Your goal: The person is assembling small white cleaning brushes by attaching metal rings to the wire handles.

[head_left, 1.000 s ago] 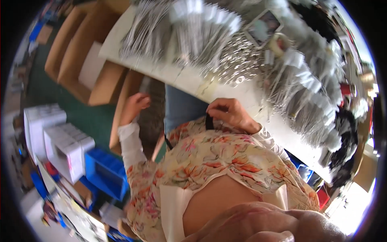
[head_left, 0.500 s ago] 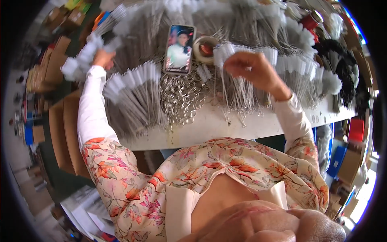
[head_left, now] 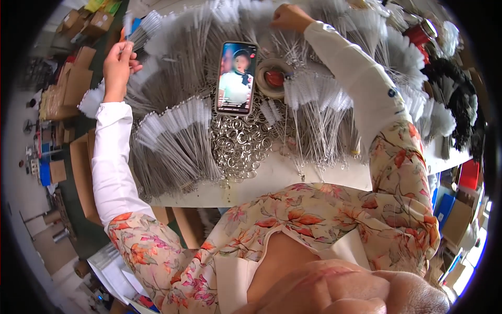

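Note:
My left hand [head_left: 119,67] is raised at the far left of the white table [head_left: 272,180], closed on a small bunch of thin wire brushes [head_left: 142,29] with white bristle tips. My right hand [head_left: 288,17] reaches to the far side of the table, fingers curled down into a heap of the same brushes [head_left: 319,99]; what it grips is hidden. Between my arms lies a pile of metal rings [head_left: 238,144] and a phone [head_left: 237,77] with a lit screen.
More white brushes [head_left: 172,141] cover the table's left. A roll of tape [head_left: 274,77] sits beside the phone. Black brushes [head_left: 460,104] lie at the right end. Cardboard boxes [head_left: 73,83] stand on the floor to the left, blue crates [head_left: 444,206] to the right.
The view has swung from the floor and my lap up to the table. My left hand moved toward the far left holding brushes; my right hand reached farther away across the table.

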A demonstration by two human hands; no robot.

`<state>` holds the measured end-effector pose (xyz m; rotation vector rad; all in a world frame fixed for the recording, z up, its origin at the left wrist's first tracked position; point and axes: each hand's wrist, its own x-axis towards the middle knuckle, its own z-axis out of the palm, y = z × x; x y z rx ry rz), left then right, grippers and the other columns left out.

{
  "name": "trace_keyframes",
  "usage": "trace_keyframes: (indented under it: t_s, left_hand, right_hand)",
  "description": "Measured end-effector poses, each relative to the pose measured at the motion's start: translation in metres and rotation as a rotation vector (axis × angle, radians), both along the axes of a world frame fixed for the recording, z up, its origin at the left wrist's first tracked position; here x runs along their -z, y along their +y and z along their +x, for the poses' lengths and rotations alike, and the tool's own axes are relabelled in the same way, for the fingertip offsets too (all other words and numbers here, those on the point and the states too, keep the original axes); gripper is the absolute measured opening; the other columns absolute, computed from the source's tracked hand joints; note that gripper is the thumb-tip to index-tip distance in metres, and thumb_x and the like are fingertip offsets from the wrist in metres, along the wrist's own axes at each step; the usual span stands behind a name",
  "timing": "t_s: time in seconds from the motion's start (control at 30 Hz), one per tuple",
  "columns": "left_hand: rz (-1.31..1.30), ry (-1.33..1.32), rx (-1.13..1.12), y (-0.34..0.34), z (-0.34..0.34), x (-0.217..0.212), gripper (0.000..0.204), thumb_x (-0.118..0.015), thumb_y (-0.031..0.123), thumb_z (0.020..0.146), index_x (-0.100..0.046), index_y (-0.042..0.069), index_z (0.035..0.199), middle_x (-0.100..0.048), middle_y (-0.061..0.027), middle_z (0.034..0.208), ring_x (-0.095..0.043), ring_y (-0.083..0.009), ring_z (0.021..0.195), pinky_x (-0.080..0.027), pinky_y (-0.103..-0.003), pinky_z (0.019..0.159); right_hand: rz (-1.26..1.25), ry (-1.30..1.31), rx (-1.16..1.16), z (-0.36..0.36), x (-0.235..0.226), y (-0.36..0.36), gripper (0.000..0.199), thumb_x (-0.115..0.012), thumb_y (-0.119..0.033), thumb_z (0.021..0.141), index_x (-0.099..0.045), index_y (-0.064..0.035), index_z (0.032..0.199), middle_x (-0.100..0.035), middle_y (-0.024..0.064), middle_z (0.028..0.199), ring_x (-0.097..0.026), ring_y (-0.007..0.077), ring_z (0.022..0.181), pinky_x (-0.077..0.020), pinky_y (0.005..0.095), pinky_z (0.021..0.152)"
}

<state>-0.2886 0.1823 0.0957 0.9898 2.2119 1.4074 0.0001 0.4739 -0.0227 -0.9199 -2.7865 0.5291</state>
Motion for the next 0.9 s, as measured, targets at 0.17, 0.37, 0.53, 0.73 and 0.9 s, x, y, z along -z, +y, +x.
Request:
trace_keyframes:
  t_s: [0.17, 0.37, 0.53, 0.73, 0.9]
  left_hand:
    - [-0.348, 0.340, 0.305, 0.050, 0.048, 0.040, 0.028, -0.068, 0.031, 0.078, -0.064, 0.003, 0.077, -0.062, -0.0028, 0.068, -0.055, -0.0098, 0.060, -0.043, -0.025, 0.057]
    - [-0.312, 0.292, 0.349, 0.040, 0.032, 0.069, 0.017, -0.065, 0.019, 0.080, -0.062, 0.002, 0.076, -0.066, -0.0058, 0.071, -0.061, -0.0112, 0.066, -0.045, -0.026, 0.061]
    - [-0.210, 0.187, 0.256, 0.028, 0.040, 0.058, 0.014, -0.057, 0.014, 0.086, -0.058, 0.000, 0.086, -0.066, -0.0060, 0.073, -0.062, -0.0121, 0.069, -0.045, -0.024, 0.066]
    - [0.193, 0.034, -0.032, 0.012, 0.051, -0.019, 0.020, -0.058, 0.015, 0.088, -0.057, 0.002, 0.103, -0.060, -0.0039, 0.081, -0.032, -0.0001, 0.048, -0.023, -0.016, 0.039]
    - [0.078, -0.081, 0.001, -0.033, 0.073, -0.057, 0.029, -0.053, 0.019, 0.092, -0.057, 0.003, 0.116, -0.050, 0.0046, 0.083, -0.035, -0.0005, 0.064, -0.028, -0.017, 0.052]
  right_hand:
    - [0.968, -0.090, -0.202, 0.013, 0.018, 0.066, 0.029, -0.067, -0.029, 0.067, -0.061, -0.0122, 0.089, -0.061, 0.0069, 0.085, -0.061, 0.0230, 0.080, -0.0496, 0.0334, 0.061]
    - [1.459, -0.155, -0.353, 0.113, -0.043, 0.089, 0.031, -0.059, -0.032, 0.075, -0.061, -0.0079, 0.095, -0.063, 0.0100, 0.091, -0.061, 0.0254, 0.083, -0.0487, 0.0379, 0.065]
    - [0.015, 0.012, 0.257, 0.098, -0.045, 0.014, 0.030, -0.055, -0.033, 0.077, -0.066, -0.0067, 0.087, -0.065, 0.0173, 0.085, -0.062, 0.0356, 0.079, -0.0479, 0.0458, 0.072]
    - [0.109, 0.105, 0.485, 0.087, -0.022, 0.024, 0.029, -0.066, -0.031, 0.067, -0.067, -0.0048, 0.078, -0.065, 0.0167, 0.079, -0.064, 0.0334, 0.078, -0.0508, 0.0428, 0.068]
    - [-0.123, 0.432, 0.323, 0.108, -0.040, 0.043, 0.022, -0.068, -0.024, 0.069, -0.066, -0.0021, 0.073, -0.064, 0.0130, 0.069, -0.063, 0.0226, 0.071, -0.0499, 0.0372, 0.065]
